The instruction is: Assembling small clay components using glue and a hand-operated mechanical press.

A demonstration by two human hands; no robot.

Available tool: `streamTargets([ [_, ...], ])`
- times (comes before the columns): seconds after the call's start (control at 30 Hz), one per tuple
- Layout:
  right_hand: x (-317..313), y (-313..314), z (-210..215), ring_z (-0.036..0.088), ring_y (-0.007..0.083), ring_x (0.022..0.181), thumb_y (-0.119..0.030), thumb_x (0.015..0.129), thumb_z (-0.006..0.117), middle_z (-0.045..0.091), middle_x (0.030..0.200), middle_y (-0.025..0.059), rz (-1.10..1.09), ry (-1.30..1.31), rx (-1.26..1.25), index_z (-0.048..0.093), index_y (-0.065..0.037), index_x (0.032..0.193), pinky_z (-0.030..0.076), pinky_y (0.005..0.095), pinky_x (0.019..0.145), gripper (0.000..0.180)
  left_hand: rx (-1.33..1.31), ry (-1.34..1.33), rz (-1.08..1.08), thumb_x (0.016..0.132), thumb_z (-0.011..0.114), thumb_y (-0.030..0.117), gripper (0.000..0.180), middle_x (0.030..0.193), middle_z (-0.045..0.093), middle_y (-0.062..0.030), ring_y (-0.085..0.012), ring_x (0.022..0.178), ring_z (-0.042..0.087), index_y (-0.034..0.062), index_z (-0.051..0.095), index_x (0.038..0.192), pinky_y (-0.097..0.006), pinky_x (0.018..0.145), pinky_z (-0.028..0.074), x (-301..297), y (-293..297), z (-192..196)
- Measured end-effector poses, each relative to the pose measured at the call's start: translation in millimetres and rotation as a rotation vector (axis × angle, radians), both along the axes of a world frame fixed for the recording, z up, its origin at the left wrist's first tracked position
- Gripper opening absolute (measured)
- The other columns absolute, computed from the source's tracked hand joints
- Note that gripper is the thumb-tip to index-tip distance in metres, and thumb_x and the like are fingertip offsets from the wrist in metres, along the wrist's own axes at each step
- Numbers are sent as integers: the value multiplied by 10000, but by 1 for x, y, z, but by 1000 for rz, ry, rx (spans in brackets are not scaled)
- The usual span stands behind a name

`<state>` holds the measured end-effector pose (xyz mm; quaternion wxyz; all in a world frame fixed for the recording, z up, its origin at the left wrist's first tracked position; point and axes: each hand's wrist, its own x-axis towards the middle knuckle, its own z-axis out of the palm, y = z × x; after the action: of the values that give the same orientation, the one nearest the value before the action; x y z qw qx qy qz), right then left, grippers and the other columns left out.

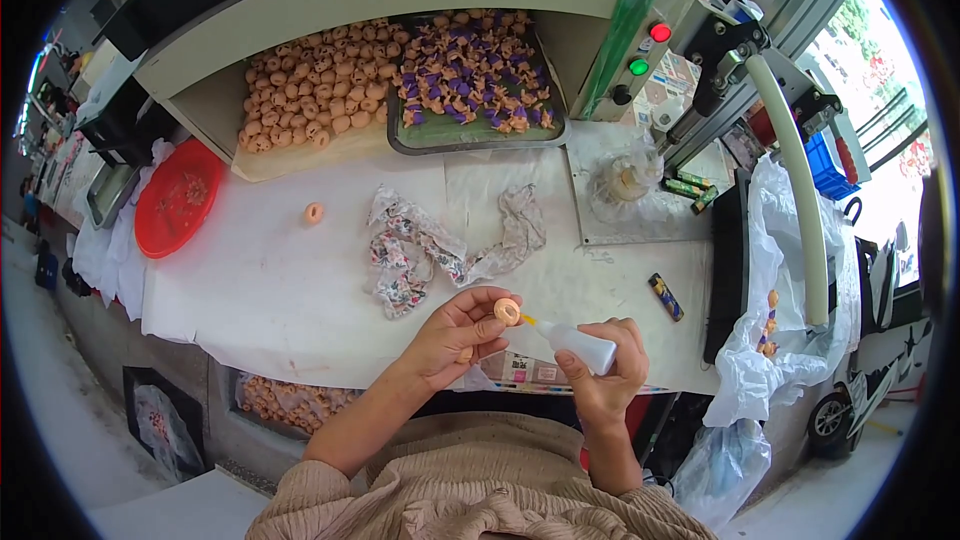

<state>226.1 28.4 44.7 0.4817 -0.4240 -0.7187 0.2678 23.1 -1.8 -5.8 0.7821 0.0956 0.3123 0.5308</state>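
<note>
My left hand [460,336] pinches a small peach-coloured hollow doll head [508,312] between thumb and fingertips, its round opening showing. A second small peach piece [465,353] shows against the lower fingers of that hand. Wrapped in my right hand [606,370] is a white squeeze bottle [586,347], tilted to the left. Its yellow nozzle [531,321] points at the head's right edge; whether it touches I cannot tell. Beyond my hands a crumpled floral cloth [405,250] lies on the white table [260,290]. One loose doll head [314,212] sits farther left.
Under a shelf at the back are many doll heads [310,85] and a black tray [480,143] of peach-and-purple figures. A red plate [180,200] stands left. At right are a metal press [735,80], a dark printed tube [666,298] and plastic bags [745,380].
</note>
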Motion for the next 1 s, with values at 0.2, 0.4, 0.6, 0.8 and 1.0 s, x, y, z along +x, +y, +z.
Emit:
streamTargets([
  [0.2,3,-2,4,547,176,585,-178,662,838,583,723,76,2,-20,17,658,-13,854,423,284,529,311,31,18,-4,868,622,5,319,1216,567,-38,-174,1116,577,113,552,1160,-266,877,541,5,2,-1],
  [0.4,8,-1,2,547,173,583,-171,655,841,592,731,79,5,-3,10,660,-10,851,427,286,526,311,31,17,-3,861,628,-1,328,1219,566,-39,-176,1112,579,114,548,1157,-265,875,542,8,4,-4],
  [0.6,10,1,2,549,174,584,-161,657,838,595,736,80,8,11,17,664,-12,850,429,287,527,300,29,17,3,859,627,-11,318,1214,569,-34,-170,1100,586,119,562,1142,-269,871,544,11,4,-3],
  [0.8,12,0,-1,556,173,595,-164,654,842,598,740,79,4,-1,-1,665,-12,852,431,285,530,306,36,22,-3,856,629,-13,324,1217,568,-33,-165,1099,583,120,567,1145,-272,863,549,11,5,-4],
  [1.0,10,0,0,560,176,600,-158,653,843,602,747,81,9,5,14,666,-11,856,437,284,536,307,32,20,-6,854,630,-15,324,1213,569,-39,-156,1090,584,117,569,1143,-275,863,552,11,4,-5],
])
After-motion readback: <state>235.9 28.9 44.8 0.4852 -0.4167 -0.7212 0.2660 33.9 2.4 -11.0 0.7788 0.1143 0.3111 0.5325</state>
